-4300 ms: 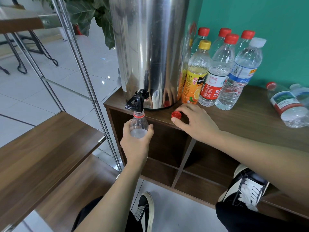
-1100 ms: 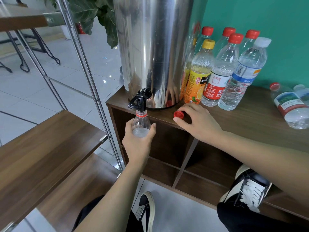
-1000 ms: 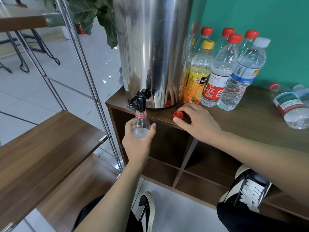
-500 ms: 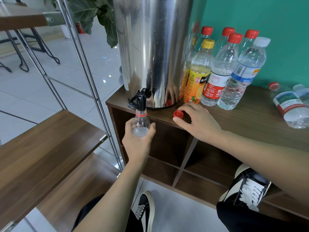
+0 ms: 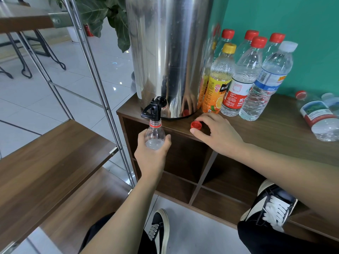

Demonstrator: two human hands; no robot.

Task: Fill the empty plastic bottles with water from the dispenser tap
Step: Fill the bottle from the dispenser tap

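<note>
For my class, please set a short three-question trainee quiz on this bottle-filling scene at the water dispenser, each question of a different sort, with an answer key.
1. True or false: the left hand holds the uncapped bottle with its mouth under the black tap.
2. Where is the loose red cap? A. on the cabinet top by the right hand; B. on the floor; C. screwed on the held bottle.
3. Fill in: the orange juice bottle has a ____ cap.

Key: 1 true; 2 A; 3 yellow.
</note>
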